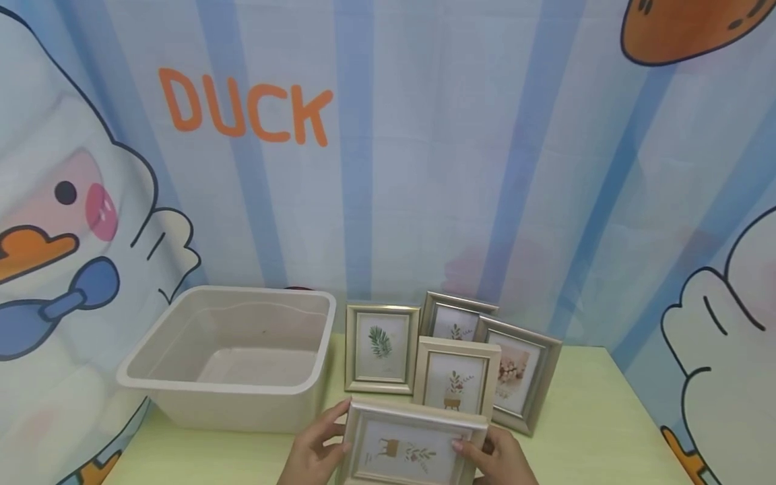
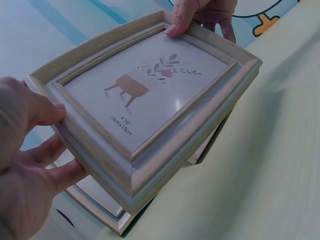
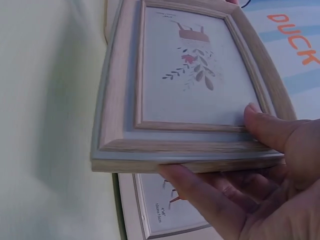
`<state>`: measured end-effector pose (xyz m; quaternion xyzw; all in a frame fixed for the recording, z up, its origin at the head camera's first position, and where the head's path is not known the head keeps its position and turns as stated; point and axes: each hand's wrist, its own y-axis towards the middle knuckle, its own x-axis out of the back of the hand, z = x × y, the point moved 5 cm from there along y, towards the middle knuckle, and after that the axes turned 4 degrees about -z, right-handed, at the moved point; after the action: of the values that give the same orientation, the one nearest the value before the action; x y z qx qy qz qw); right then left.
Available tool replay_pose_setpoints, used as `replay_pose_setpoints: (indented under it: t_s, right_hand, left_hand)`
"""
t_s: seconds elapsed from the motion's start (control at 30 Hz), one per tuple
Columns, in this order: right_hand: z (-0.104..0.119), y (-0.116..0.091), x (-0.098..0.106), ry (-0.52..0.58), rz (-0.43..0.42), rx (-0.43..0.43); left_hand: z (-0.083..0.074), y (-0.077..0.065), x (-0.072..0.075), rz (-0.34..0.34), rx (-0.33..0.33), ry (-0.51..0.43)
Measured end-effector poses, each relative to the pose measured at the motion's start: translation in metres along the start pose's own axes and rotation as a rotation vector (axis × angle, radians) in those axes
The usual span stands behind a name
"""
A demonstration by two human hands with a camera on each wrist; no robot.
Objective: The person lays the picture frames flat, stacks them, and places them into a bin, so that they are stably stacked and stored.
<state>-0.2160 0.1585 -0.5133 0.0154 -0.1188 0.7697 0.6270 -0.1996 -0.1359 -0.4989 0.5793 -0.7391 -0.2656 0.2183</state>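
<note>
The person's bare, slender-fingered left hand point(image 1: 312, 448) and the matching bare right hand point(image 1: 502, 458) are uncovered from fingertips to lower palm. The fingers are slim, tapering to rounded tips. A small, smooth thumbnail point(image 3: 253, 107) caps the right thumb, which broadens into a full, rounded base. Sleeves, if any, lie out of sight.

"DUCK" point(image 1: 245, 108) stands on the backdrop point(image 1: 418, 168) behind the held frame point(image 1: 412, 441), whose print point(image 2: 150, 90) reads 4"x6", 10cmx15cm, like the upright frame point(image 3: 172, 217) behind it.
</note>
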Motion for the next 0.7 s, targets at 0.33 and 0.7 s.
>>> replay_pose_setpoints:
  t_s: [0.33, 0.7]
  right_hand:
    - [0.004, 0.003, 0.0, -0.066, 0.029, -0.04]
    - [0.013, -0.002, -0.006, -0.072, -0.089, 0.271]
  left_hand:
    - [0.009, -0.005, 0.003, -0.118, 0.178, -0.111]
    - [0.013, -0.004, 0.008, -0.32, 0.397, -0.051]
